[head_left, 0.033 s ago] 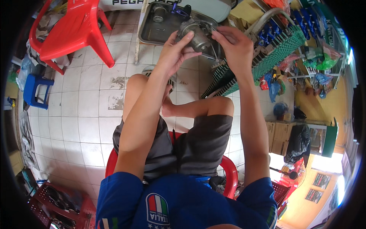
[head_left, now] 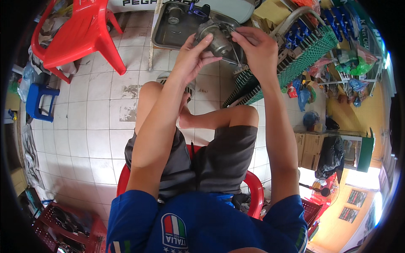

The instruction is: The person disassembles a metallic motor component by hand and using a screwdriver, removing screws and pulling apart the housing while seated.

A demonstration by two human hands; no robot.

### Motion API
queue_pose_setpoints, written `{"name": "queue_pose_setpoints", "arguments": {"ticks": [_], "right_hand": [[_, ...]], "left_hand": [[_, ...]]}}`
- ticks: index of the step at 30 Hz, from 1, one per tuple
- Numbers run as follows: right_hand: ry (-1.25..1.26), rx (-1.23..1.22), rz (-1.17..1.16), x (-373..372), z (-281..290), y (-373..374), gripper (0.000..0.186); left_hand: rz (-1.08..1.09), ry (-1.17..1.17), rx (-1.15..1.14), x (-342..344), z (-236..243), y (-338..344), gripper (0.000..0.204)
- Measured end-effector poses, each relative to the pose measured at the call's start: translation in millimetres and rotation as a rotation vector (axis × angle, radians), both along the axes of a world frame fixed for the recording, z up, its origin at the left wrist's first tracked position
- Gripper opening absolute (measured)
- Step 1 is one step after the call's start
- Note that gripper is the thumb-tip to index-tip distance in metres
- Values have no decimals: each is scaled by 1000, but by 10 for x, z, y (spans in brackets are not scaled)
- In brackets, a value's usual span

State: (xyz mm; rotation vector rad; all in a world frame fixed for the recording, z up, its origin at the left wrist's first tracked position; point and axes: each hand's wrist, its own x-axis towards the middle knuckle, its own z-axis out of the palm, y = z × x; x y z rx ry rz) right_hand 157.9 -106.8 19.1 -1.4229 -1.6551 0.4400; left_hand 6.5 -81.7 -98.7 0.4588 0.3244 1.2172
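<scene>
My left hand (head_left: 192, 59) grips a dull silver metal housing (head_left: 220, 45), which looks like a carburetor, with thumb over its side and fingers beneath. My right hand (head_left: 257, 52) is closed in a pinch at the housing's upper right; what its fingertips hold is too small to make out. A thin metal rod (head_left: 237, 55) hangs below them. Both hands are over a grey metal tray (head_left: 164, 38), which holds a small cylindrical part (head_left: 174, 17) and a purple-blue part (head_left: 198, 13).
A red chair (head_left: 84, 33) and blue stool (head_left: 40, 101) stand left on the tiled floor (head_left: 84, 139). A folded green woven lounger (head_left: 287, 67) leans right of the tray, near bagged goods (head_left: 358, 63) and cartons (head_left: 310, 152). My crossed legs (head_left: 228, 139) are below my hands.
My right hand has shifted slightly up and left at the housing, which my left hand still holds with hardly any movement.
</scene>
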Motion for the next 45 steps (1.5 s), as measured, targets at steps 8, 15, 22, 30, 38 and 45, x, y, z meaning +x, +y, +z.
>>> {"name": "queue_pose_setpoints", "arguments": {"ticks": [8, 15, 22, 30, 38, 45], "right_hand": [[-159, -37, 13, -92, 3, 133, 25], [-178, -28, 54, -134, 44, 217, 25], [-192, 3, 98, -172, 60, 269, 24], [-226, -75, 54, -171, 84, 247, 26], [-220, -129, -24, -155, 39, 248, 29], [-226, -98, -24, -92, -70, 293, 34]], "left_hand": [[-63, 18, -18, 29, -1, 5, 49], [-140, -179, -10, 32, -37, 82, 55], [-87, -159, 4, 0, -45, 75, 46], [7, -55, 59, 1, 17, 27, 45], [93, 100, 52, 29, 21, 25, 57], [139, 181, 109, 34, -9, 35, 68]]}}
